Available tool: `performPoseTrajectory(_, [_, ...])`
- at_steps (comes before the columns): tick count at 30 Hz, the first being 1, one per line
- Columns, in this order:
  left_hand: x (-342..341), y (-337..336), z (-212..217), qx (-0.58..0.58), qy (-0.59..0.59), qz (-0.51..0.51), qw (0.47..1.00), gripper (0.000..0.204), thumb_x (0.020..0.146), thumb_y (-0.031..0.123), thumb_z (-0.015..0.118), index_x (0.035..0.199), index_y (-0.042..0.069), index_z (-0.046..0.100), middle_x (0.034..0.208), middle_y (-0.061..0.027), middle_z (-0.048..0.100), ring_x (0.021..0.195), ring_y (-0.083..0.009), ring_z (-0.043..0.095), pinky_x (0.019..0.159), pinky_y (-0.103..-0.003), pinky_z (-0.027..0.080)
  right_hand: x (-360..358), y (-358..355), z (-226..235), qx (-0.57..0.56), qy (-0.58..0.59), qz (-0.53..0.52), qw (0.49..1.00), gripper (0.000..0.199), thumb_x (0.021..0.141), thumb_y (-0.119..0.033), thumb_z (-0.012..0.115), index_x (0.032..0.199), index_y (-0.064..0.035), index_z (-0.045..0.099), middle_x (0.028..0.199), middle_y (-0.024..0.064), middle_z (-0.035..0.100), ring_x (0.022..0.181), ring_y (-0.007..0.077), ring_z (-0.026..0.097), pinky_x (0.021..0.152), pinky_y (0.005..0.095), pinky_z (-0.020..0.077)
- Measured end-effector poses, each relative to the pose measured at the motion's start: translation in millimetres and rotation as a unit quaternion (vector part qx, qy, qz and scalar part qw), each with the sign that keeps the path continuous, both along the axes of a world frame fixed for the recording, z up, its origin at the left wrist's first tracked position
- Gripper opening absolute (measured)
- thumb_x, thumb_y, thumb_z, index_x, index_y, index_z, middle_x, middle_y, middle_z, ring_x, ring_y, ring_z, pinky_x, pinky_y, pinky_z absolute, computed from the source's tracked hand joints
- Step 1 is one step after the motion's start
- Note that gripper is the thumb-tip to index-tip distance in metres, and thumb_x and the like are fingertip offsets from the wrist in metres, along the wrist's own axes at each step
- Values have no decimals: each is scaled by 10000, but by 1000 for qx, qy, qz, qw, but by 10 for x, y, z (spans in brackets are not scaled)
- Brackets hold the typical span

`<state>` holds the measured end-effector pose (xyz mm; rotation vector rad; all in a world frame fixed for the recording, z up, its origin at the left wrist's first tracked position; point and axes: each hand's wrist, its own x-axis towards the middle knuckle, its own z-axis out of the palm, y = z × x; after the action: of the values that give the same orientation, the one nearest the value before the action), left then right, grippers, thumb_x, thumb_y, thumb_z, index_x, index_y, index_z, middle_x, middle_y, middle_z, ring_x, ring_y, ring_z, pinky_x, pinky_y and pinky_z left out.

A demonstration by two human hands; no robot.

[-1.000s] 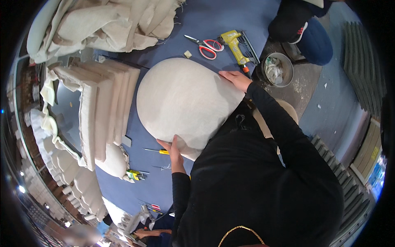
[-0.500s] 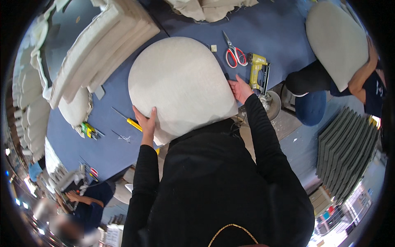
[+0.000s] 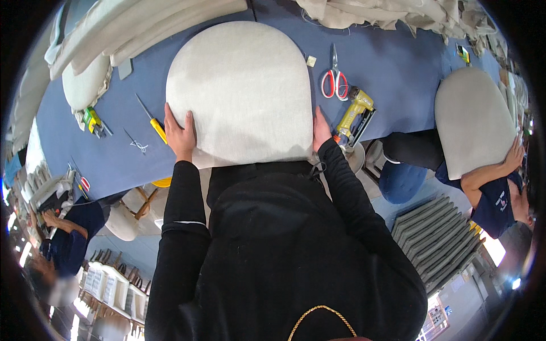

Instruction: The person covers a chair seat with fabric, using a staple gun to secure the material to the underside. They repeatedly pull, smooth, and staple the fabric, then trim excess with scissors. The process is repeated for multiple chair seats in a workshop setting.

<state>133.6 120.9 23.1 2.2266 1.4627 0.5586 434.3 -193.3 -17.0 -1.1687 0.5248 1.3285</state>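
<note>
A chair seat cushion (image 3: 242, 94) covered in cream fabric, rounded at the far side and straight at the near side, lies before me at the table's front edge. My left hand (image 3: 181, 135) holds its left edge, thumb on top and fingers along the side. Against the right edge presses my right hand (image 3: 321, 131), its fingers partly hidden by the cushion. Just beyond that hand lies a yellow staple gun (image 3: 354, 116). Red-and-white handled scissors (image 3: 335, 79) rest farther off. To the left of my left hand is a yellow-handled screwdriver (image 3: 157, 128).
Stacked cream cushions (image 3: 142, 25) cover the far left of the blue table (image 3: 392, 79). A yellow-green tool (image 3: 94, 120) lies below them. Loose fabric (image 3: 364, 12) is heaped at the back. On the right, a co-worker (image 3: 495, 190) holds another cushion (image 3: 472, 113); grey panels (image 3: 438, 236) are stacked nearby.
The cushion has turned so its straight edge faces me squarely. Both hands stay at its sides. The whole view has shifted, bringing more of the right-hand co-worker into sight.
</note>
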Motion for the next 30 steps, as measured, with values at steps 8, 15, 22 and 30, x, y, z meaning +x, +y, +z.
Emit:
performPoseTrajectory(8, [-30,-12,-39,-14,6,12,1000,839,1016,483,718,1676,62,417,1533,-253,602,1388,-443,595,1160,-487,469,26,-334,834,-22,-167,62,984,817,1182,-601,313,1686,41,367,1758,195,392,1646,272,342,1361,405,197])
performPoseTrajectory(15, [-43,-26,-29,-27,9,11,1000,839,1032,486,704,1687,61,397,1570,-251,568,1417,-449,572,1177,-497,456,-122,-173,993,-27,-191,68,979,847,1181,-593,361,1701,72,293,1783,213,326,1669,280,298,1374,402,182])
performPoseTrajectory(22, [-41,-28,15,-20,0,-10,1000,851,1040,480,687,1685,17,378,1584,-296,536,1446,-460,543,1202,-507,436,99,-46,636,-38,-150,101,983,955,1137,-691,376,1698,78,302,1747,209,398,1621,280,387,1344,401,252])
performPoseTrajectory(30, [-52,-17,-8,-16,10,-4,1000,857,1038,490,680,1684,14,379,1588,-290,537,1450,-455,539,1202,-511,433,377,31,335,-5,-60,124,991,976,1117,-723,325,1667,82,375,1672,188,513,1527,286,498,1290,415,322])
